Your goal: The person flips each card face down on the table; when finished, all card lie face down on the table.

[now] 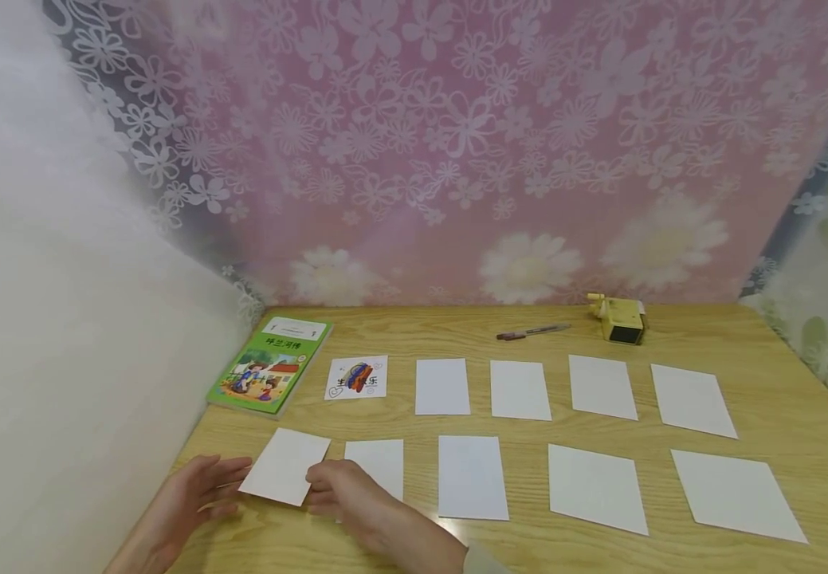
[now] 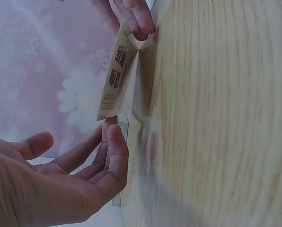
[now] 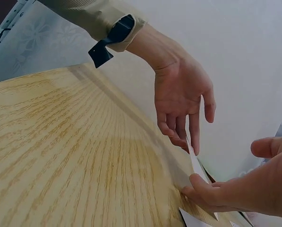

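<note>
A small card is tilted up off the wooden table at the front left, its plain white face upward. My right hand pinches its right edge, thumb on top and fingers beneath. At the opposite edge is my left hand, its fingers loosely extended and the fingertips right at the card. From the left wrist view, the underside of the card carries printed dark characters. Partly hidden behind my right hand lies a white card.
Two rows of white cards, such as this one, spread rightward over the table. One face-up card has a colourful print. A green book lies back left; a pen and a yellow box-shaped object are at the back.
</note>
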Tool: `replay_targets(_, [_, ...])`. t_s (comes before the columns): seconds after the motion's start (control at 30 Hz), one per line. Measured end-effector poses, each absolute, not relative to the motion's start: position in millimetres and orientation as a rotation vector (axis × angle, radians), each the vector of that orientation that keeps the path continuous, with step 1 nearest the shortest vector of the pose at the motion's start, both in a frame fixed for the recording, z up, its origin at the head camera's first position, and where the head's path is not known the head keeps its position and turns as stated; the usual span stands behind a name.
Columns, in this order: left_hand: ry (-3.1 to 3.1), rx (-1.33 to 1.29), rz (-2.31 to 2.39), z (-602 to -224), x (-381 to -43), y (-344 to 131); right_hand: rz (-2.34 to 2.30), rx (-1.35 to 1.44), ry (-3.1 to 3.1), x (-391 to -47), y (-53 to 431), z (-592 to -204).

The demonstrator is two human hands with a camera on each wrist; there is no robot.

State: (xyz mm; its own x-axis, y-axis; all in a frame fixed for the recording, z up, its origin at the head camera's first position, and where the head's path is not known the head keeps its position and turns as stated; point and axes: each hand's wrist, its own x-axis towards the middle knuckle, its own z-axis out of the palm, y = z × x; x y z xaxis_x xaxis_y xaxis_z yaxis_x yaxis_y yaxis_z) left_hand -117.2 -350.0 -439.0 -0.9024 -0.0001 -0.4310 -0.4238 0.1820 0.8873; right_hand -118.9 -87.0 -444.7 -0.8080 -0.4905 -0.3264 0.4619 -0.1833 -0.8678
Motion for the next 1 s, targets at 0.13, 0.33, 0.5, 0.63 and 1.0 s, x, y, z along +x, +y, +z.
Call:
replay_targets(0.13, [2.066, -0.318, 1.783, -440.4, -117.7, -356.9, -2.048, -0.028, 1.467, -118.9, -86.1, -445.2])
replay_targets(0.33, [1.986, -0.253, 1.81, -442.4, -117.4, -359.1, -2.037, -0.024, 1.455, -119.5, -84.4, -447.4])
replay_targets(0.5, [2.006, -0.29, 1.809, -441.5, -121.1, -354.6, -2.008, -0.046, 1.473, -119.4, -79.6, -444.7])
replay_targets(0.63, [2.027, -0.277, 1.812, -440.3, -129.2, -346.8, -2.006, -0.054, 1.484, -119.5, -74.9, -441.5])
replay_targets(1.0, [2.077, -0.12, 1.953, -427.5, -161.0, -319.7, -2.177, -0.124, 1.528, -161.0, -39.9, -428.0])
